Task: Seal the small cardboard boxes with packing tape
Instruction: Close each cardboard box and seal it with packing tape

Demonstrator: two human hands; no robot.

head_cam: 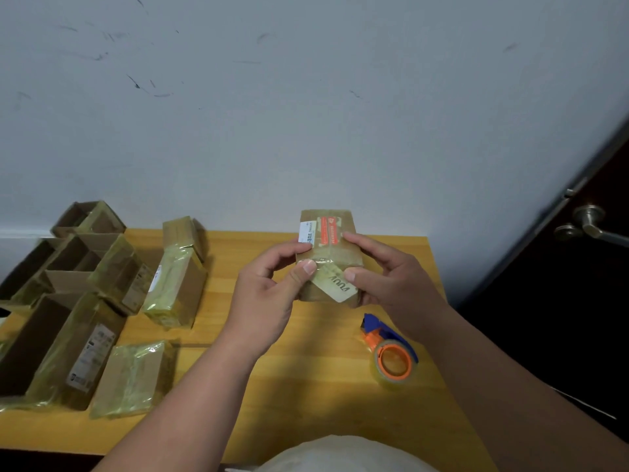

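Observation:
A small cardboard box [332, 233] with an orange label and a white barcode sticker is held up above the wooden table [306, 369]. My left hand [269, 294] grips its left side, the thumb pressing on the near taped face. My right hand [388, 277] grips the right side, its thumb on a strip of tape with dark letters. A tape dispenser [391, 352], blue and orange with a clear roll, lies on the table below my right hand.
Several tape-wrapped boxes [177, 284] and open cardboard boxes [71, 260] crowd the table's left side. A flat taped box [132, 376] lies near the front left. A dark door with a metal handle [589, 223] is at the right, a pale wall behind.

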